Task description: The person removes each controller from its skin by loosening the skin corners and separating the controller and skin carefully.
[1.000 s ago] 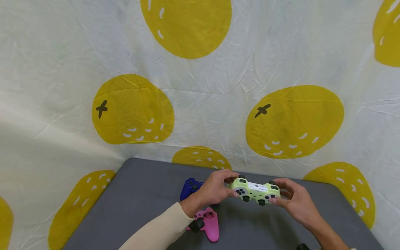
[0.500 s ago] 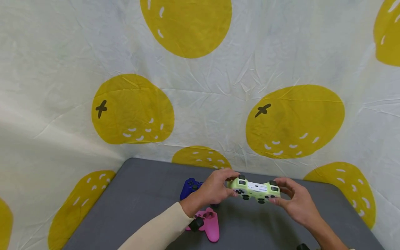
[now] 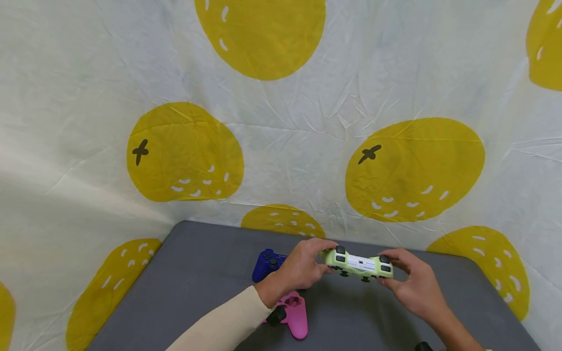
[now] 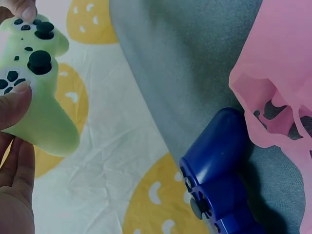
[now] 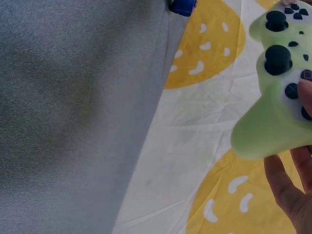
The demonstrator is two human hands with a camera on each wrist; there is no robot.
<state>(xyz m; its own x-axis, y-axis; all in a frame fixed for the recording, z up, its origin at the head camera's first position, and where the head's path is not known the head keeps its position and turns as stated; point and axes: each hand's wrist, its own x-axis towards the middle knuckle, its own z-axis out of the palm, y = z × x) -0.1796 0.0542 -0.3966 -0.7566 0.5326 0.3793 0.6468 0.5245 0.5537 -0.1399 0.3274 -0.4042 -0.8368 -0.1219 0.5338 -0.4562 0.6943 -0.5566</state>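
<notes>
Above the grey table, both hands hold a white game controller in a pale green silicone cover (image 3: 360,263). My left hand (image 3: 304,264) grips its left end, thumb on the face by the direction buttons, fingers behind. At the other end my right hand (image 3: 414,282) pinches it between thumb and fingers. The edge with the black shoulder buttons and a small port is turned to the head camera. In the left wrist view the green cover (image 4: 46,109) wraps the grip, with the black sticks poking through. The right wrist view shows the cover's other grip (image 5: 265,126).
A blue controller (image 3: 266,264) lies on the grey table (image 3: 210,273), partly hidden behind the left hand. Nearer sits a pink silicone controller cover (image 3: 297,319), partly behind the left wrist's black camera (image 3: 276,316). White cloth with yellow fruit prints (image 3: 290,161) hangs behind the table.
The green-covered controller has tilted in both hands, so its face with the sticks turns away and its shoulder-button edge shows more. The blue controller and pink cover stay put.
</notes>
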